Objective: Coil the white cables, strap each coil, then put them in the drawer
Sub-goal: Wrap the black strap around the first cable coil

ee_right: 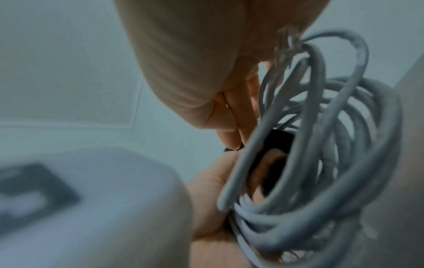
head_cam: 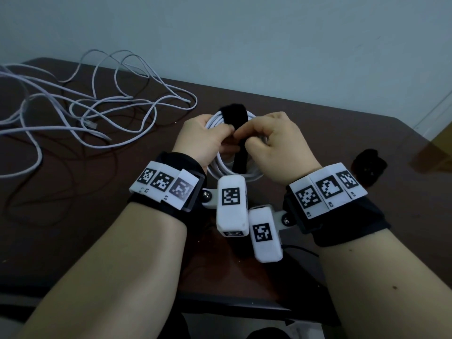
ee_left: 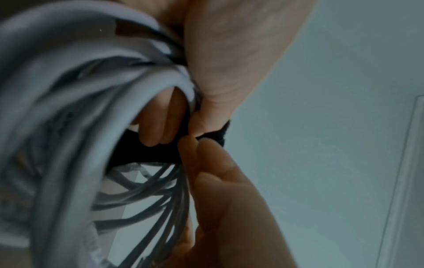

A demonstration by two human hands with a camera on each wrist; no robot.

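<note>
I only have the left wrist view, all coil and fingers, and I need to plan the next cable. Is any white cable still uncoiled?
Observer: Yes. The head view shows a loose white cable sprawled on the table, left of the hands.
Operator: Is there a spare strap for it?
Observer: What looks like a second black strap lies on the table, right of the right hand, which pinches the first strap.
Operator: Where is the coil's plug?
Observer: The right wrist view shows a clear plug at the top of the coil, beside the right palm.
</note>
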